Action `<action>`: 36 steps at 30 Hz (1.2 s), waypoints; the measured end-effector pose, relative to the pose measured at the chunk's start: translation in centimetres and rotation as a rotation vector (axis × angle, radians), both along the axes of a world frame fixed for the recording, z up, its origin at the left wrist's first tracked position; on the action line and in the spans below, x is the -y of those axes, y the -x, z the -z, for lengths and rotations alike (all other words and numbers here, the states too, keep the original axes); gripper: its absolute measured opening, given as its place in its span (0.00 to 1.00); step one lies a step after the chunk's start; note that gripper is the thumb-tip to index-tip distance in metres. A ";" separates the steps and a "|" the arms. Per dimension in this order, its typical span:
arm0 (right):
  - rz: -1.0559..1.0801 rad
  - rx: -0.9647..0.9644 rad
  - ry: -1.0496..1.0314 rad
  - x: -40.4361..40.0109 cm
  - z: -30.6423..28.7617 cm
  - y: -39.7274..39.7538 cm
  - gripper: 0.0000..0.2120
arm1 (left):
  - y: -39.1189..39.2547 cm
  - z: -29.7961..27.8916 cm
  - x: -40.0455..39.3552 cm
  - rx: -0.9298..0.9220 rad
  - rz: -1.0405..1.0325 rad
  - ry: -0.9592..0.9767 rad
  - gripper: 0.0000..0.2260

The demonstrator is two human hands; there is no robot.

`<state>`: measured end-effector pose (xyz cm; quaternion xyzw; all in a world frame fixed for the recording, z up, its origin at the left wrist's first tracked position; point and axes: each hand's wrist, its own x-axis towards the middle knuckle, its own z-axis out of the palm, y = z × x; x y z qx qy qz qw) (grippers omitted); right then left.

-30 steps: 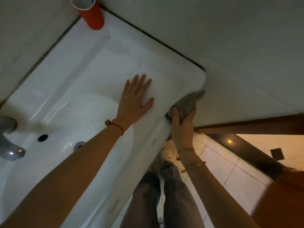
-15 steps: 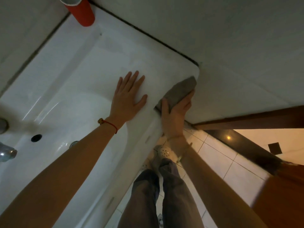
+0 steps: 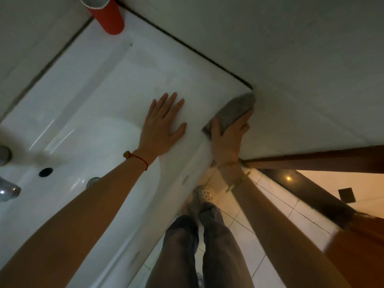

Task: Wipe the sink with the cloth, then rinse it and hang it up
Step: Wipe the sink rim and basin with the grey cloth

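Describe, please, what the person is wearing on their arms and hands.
Both forearms are bare, with no sleeves in view. The left hand has a thin red cord bracelet with a small bead at the wrist. The right hand has a slim gold-coloured bracelet at the wrist. No gloves.

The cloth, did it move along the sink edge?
Yes. The cloth, held by the right hand, slid along the sink edge toward the corner by the wall.

Under my left hand (image 3: pixel 161 129) the sink (image 3: pixel 87 104) is glossy white ceramic; my right hand (image 3: pixel 227 140) presses a matt grey cloth (image 3: pixel 232 110). The tap (image 3: pixel 8 190) is shiny metal.
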<state>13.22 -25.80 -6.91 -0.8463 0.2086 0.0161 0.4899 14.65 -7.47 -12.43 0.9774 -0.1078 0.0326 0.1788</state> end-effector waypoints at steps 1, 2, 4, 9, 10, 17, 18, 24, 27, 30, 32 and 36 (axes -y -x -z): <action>0.018 0.014 0.034 0.8 0.1 -1.6 0.42 | 0.0 0.0 0.1 0.003 -0.002 0.003 0.28; 0.029 0.037 0.086 1.3 0.3 -2.8 0.41 | 0.0 0.1 0.1 0.010 -0.004 0.000 0.28; 0.031 0.079 0.169 1.6 0.7 -3.4 0.41 | 0.0 0.2 -0.1 0.016 0.002 0.006 0.27; -0.046 0.126 0.240 0.5 0.6 0.2 0.41 | 0.1 -0.1 -0.2 0.020 0.037 -0.007 0.27; -0.059 0.117 0.220 -0.1 0.7 1.5 0.42 | 0.3 -0.2 -0.4 0.017 0.037 -0.010 0.27; -0.085 0.070 0.002 -4.9 0.3 10.4 0.45 | 4.7 0.3 -3.2 0.006 0.078 0.027 0.26; -0.085 0.072 0.009 -4.7 0.3 9.8 0.46 | 4.9 0.2 -3.4 0.012 0.092 0.029 0.26; 0.007 0.054 -0.005 -3.4 0.3 5.8 0.47 | 5.9 -0.1 -4.3 -0.004 0.139 0.057 0.27; -0.025 0.103 0.085 -5.5 0.5 9.6 0.45 | 6.5 0.2 -4.8 0.009 0.168 0.075 0.27; -0.104 0.111 0.073 -8.3 0.8 15.9 0.44 | 6.4 0.6 -5.1 0.011 0.164 0.110 0.27; -0.168 0.091 0.050 -8.8 1.0 18.0 0.45 | 6.3 0.9 -5.2 0.006 0.163 0.129 0.27; -0.168 0.076 0.103 -6.7 1.2 13.6 0.44 | 6.3 0.9 -5.1 -0.006 0.158 0.167 0.28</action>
